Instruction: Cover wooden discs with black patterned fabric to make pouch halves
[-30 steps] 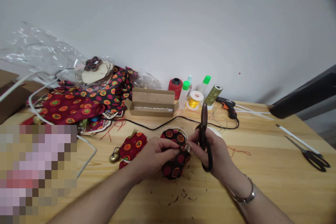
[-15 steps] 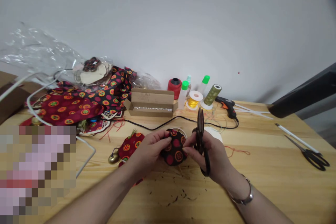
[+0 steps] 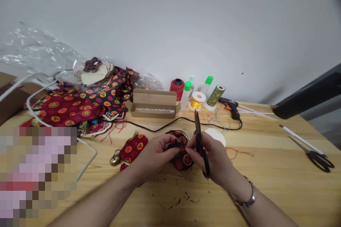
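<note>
A round piece of black fabric (image 3: 183,161) with red and orange motifs sits in front of me, a pale hoop edge showing behind it. My left hand (image 3: 157,153) pinches its cloth between thumb and fingers from the left. Dark scissors (image 3: 198,136) are held in my right hand (image 3: 216,156), blades pointing up and away. The right thumb and a fingertip come together at the cloth's right side; whether they pinch it I cannot tell. Left of my left hand lies a maroon patterned piece (image 3: 132,148) with a brass-coloured bell (image 3: 115,160).
Behind stand an open cardboard box (image 3: 154,113) with a beaded chain, thread spools (image 3: 214,96), green-capped bottles (image 3: 185,95) and a glue gun (image 3: 231,108). Patterned fabric (image 3: 71,108) is heaped left. Black scissors (image 3: 317,159) lie right; dark scraps (image 3: 179,200) lie nearest me.
My left thumb has shifted right across the cloth, closer to the right fingertips. The scissors in my right hand have tilted, their tips leaning left. The round piece has turned slightly.
</note>
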Motion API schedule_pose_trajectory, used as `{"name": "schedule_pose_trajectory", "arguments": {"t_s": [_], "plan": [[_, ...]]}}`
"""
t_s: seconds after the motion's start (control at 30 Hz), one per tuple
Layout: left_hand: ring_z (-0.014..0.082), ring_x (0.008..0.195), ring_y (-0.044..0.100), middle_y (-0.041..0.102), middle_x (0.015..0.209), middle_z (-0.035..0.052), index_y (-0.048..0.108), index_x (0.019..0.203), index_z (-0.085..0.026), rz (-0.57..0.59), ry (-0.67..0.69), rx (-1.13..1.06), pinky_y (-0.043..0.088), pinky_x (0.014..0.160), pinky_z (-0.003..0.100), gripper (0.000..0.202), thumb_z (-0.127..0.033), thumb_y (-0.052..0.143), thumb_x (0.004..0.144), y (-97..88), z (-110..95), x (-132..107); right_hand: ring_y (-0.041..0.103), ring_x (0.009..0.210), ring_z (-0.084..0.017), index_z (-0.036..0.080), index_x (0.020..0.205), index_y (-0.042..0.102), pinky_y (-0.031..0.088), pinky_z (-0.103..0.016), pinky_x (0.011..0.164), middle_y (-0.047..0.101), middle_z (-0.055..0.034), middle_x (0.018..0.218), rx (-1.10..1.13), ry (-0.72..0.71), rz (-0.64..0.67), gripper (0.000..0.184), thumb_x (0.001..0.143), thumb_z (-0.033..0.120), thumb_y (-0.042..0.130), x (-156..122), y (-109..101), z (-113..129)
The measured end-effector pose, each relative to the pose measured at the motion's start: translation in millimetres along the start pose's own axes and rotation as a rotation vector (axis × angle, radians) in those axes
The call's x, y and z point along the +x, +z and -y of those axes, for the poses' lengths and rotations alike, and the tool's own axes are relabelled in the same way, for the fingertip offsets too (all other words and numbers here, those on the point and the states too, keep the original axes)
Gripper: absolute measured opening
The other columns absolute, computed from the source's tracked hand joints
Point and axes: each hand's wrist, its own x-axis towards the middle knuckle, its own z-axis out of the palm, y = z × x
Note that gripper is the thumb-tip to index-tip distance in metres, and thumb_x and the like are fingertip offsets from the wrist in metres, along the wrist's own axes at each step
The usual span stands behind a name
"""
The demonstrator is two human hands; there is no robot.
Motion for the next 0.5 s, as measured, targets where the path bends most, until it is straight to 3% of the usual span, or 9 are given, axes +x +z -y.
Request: {"name": "schedule_pose_trajectory", "arguments": {"t_s": [0.17, 0.3, 0.4, 0.5], "plan": [[0.0145, 0.077, 0.063, 0.071, 0.088, 0.0019, 0.066, 0.092, -0.016, -0.077, 0.044, -0.013, 0.048, 0.073, 0.025, 0.023, -0.024, 0.068, 0.07, -2.2, -7.4, -4.4, 0.056, 0.058, -0.013, 0.02, 0.077, 0.053, 0.045, -0.024, 0.056, 0.061, 0.001, 0.066, 0.056, 0.052, -0.182, 0.01, 0.08, 0.026, 0.061, 4.6, -5.2, -2.2], [0.0142, 0.061, 0.056, 0.063, 0.066, -0.0026, 0.062, 0.079, -0.017, -0.336, 0.043, 0.069, 0.042, 0.058, 0.024, 0.014, -0.028, 0.059, 0.071, -10.5, -12.8, -7.0, 0.058, 0.057, -0.014, 0.019, 0.075, 0.052, 0.046, -0.026, 0.055, 0.064, -0.0022, 0.069, 0.12, 0.124, -0.312, 0.017, 0.077, 0.032, 0.063, 10.6, -12.7, -7.4], [0.0128, 0.052, 0.045, 0.047, 0.049, -0.0045, 0.05, 0.056, -0.019, -0.491, 0.121, 0.429, 0.033, 0.053, 0.024, 0.032, -0.039, 0.048, 0.08, -17.9, -14.8, -6.9, 0.057, 0.055, -0.014, 0.019, 0.074, 0.052, 0.045, -0.025, 0.052, 0.064, -0.0021, 0.068, 0.151, 0.141, -0.356, 0.019, 0.076, 0.034, 0.064, 12.9, -14.5, -9.1], [0.0137, 0.051, 0.045, 0.045, 0.047, -0.0031, 0.047, 0.051, -0.02, -0.586, 0.134, 0.962, 0.028, 0.054, 0.026, 0.043, -0.047, 0.044, 0.085, -22.5, -13.1, -6.0, 0.056, 0.054, -0.013, 0.019, 0.074, 0.052, 0.044, -0.024, 0.051, 0.063, -0.0015, 0.066, 0.153, 0.14, -0.358, 0.019, 0.076, 0.033, 0.064, 13.4, -13.5, -8.7]]}}
